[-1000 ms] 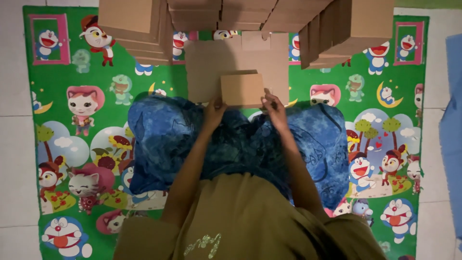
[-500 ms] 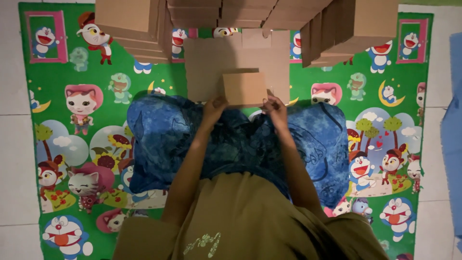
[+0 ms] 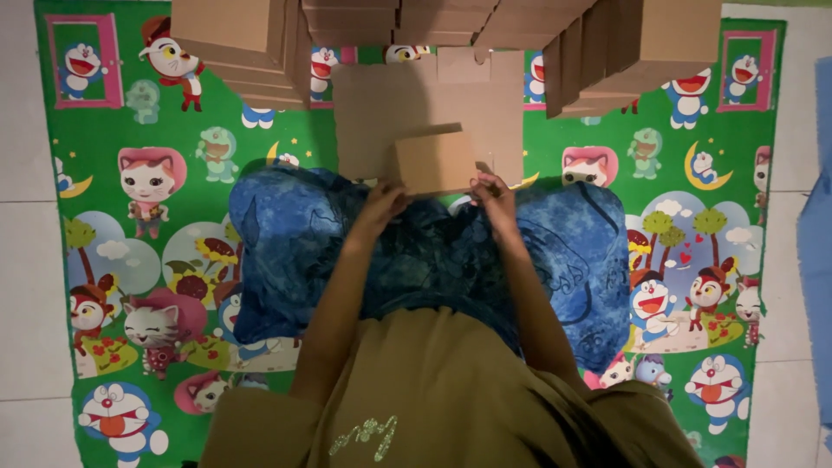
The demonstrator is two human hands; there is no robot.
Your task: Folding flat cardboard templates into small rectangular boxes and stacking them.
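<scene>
Both hands (image 3: 438,201) grip small cardboard box (image 3: 436,162); contents unseen

Floor: pale tiles (image 3: 26,260) with visible grout lines. A green cartoon-printed play mat (image 3: 130,260) covers the centre, reaching the top edge. A blue cloth (image 3: 815,217) lies off the mat's right edge. Lighting is dim.

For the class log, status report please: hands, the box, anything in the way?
Left hand and right hand both gripping small cardboard box. Box held over flat cardboard sheet. Cardboard stacks beyond, apart from the hands.
</scene>
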